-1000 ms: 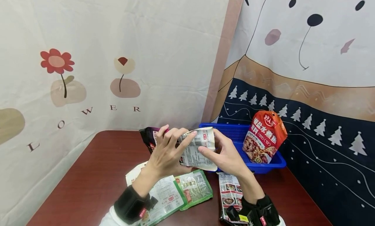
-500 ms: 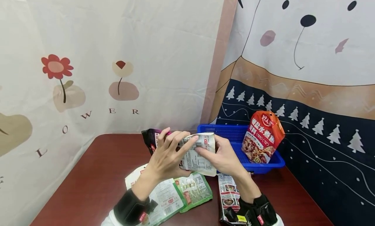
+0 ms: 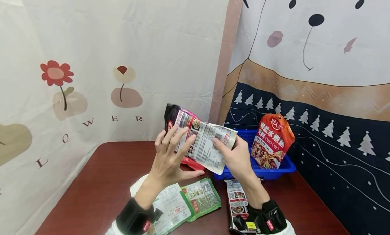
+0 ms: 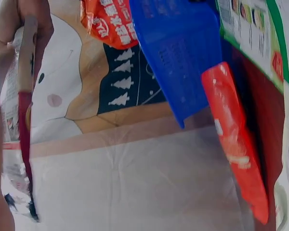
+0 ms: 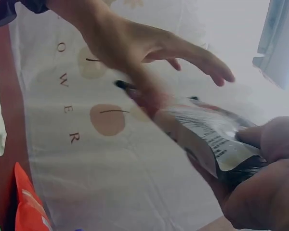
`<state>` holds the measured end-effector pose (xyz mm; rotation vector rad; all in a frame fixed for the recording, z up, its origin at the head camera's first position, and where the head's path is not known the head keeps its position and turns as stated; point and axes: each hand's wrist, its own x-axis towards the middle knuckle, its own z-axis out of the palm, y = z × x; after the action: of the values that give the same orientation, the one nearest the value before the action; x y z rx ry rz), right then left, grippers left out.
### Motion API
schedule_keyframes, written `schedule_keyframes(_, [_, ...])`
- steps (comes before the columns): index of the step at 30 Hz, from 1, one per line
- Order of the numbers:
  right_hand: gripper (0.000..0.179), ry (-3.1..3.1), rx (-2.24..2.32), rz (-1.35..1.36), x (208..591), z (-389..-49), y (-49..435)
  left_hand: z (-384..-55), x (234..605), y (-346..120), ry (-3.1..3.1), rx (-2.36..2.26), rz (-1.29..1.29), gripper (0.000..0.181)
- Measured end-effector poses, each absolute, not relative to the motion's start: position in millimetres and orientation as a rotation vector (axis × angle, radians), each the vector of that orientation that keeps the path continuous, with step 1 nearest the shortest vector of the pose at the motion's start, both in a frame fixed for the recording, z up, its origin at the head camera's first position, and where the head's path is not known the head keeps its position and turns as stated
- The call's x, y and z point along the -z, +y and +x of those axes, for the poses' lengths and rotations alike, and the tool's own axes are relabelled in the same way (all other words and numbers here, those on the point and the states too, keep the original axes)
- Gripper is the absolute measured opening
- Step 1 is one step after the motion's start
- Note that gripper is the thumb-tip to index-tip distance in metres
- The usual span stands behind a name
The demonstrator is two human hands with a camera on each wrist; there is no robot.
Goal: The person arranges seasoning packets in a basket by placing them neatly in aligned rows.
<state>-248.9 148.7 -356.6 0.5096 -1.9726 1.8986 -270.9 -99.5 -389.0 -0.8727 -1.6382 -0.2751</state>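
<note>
My right hand [image 3: 240, 157] pinches the pale end of a food pouch [image 3: 205, 143], thumb on its printed white back. The pouch is tilted above the table, its black end up and to the left. My left hand [image 3: 170, 157] has its fingers spread in front of the pouch's left part; in the right wrist view the left hand [image 5: 130, 48] reaches over the pouch [image 5: 197, 130] with straight fingers. Whether a fingertip touches it I cannot tell. A red pouch [image 3: 192, 163] shows below the held one, mostly hidden; the left wrist view shows this red pouch [image 4: 233, 139] upright beside the basket.
A blue basket [image 3: 283, 169] holds an orange-red pouch [image 3: 271, 142] upright at the right. Nearer me on the brown table [image 3: 91, 180] lie a white-and-green pouch [image 3: 173, 204], a green pouch [image 3: 204, 197] and a black-edged printed pouch [image 3: 239, 201]. Printed cloths hang behind.
The held pouch has swung up and turned, so more of its back and its black end shows. My left fingers have come away from its right part and spread. The red pouch behind has come into view.
</note>
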Motion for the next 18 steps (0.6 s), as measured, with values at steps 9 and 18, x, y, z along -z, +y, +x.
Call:
schedule_keyframes(9, [0.031,-1.671,-2.042,0.354,360,-249,133,-267,393,-90,-1.703,0.932,-0.702,0.115])
schedule_keyframes(18, [0.030,-1.424,-2.197,0.353,364,-249,121,-251,393,-78,-1.735,1.863,-0.512,0.115])
